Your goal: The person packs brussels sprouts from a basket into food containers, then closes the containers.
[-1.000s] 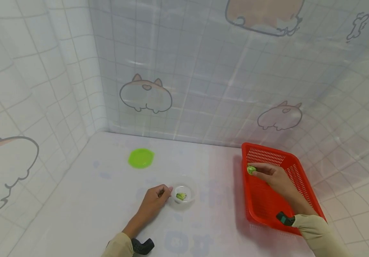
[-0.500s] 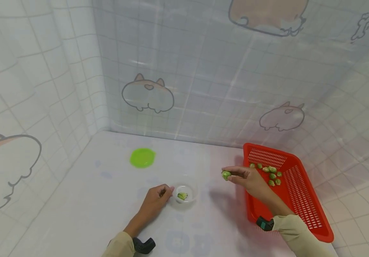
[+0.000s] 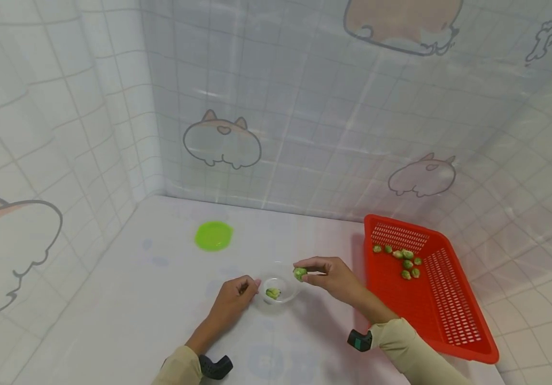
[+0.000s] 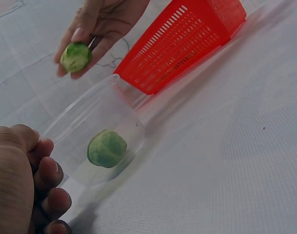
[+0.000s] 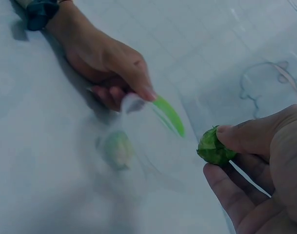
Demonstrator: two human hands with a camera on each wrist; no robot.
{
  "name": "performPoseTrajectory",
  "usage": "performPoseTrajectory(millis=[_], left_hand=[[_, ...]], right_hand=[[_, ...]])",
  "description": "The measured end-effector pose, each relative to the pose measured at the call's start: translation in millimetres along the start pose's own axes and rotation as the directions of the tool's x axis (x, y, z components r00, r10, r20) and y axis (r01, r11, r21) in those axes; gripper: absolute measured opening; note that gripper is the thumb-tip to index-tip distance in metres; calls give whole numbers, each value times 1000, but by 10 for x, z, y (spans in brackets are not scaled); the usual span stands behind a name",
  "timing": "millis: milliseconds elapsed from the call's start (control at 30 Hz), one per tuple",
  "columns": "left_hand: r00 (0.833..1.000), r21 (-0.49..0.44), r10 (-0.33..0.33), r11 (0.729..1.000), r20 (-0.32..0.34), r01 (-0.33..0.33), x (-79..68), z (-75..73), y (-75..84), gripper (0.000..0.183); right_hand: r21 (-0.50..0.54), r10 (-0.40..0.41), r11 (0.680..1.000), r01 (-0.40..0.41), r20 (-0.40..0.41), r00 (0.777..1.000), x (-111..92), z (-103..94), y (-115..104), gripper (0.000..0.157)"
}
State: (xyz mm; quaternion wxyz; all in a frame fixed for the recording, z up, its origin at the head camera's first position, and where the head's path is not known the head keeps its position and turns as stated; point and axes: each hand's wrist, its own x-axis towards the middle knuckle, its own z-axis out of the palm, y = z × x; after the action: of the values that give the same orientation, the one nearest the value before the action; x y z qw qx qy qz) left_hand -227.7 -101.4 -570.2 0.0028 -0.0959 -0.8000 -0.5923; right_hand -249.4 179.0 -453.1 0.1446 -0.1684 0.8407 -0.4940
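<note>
A clear plastic bowl (image 3: 282,298) stands on the white table with a Brussels sprout (image 4: 107,148) inside. My left hand (image 3: 232,298) pinches the bowl's left rim between thumb and curled fingers. Between the thumb and fingers of my right hand (image 3: 335,278) is another Brussels sprout (image 3: 300,274), held above the right side of the bowl's rim. In the left wrist view, that sprout shows up beyond the rim, near the top. The right wrist view shows the held sprout (image 5: 216,147) close up, with the bowl blurred behind it.
A red perforated basket (image 3: 386,315) stands at the right, with several Brussels sprouts (image 3: 407,264) in its far part. Farther back to the left lies a bright green round lid (image 3: 214,236). Tiled-pattern sheets with cartoon drawings enclose the table at the back and sides.
My right hand has carried the sprout leftward out of the red basket to the bowl's right rim. The sprouts left in the basket have come into view. My left hand has stayed at the bowl.
</note>
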Motion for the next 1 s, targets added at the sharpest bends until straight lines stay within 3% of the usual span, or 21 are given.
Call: performPoseTrajectory(millis=[300, 533, 1000], left_hand=[[1000, 18, 7, 1000, -2, -7, 11, 8, 0, 39], [1000, 19, 20, 1000, 2, -20, 22, 8, -1, 39], [1000, 7, 23, 1000, 2, -23, 2, -10, 26, 39]], right_hand=[[-75, -26, 997, 27, 15, 1000, 175, 341, 19, 29], [-95, -120, 988, 123, 30, 992, 316, 498, 32, 30], [-192, -85, 977, 97, 71, 994, 466, 699, 8, 26]])
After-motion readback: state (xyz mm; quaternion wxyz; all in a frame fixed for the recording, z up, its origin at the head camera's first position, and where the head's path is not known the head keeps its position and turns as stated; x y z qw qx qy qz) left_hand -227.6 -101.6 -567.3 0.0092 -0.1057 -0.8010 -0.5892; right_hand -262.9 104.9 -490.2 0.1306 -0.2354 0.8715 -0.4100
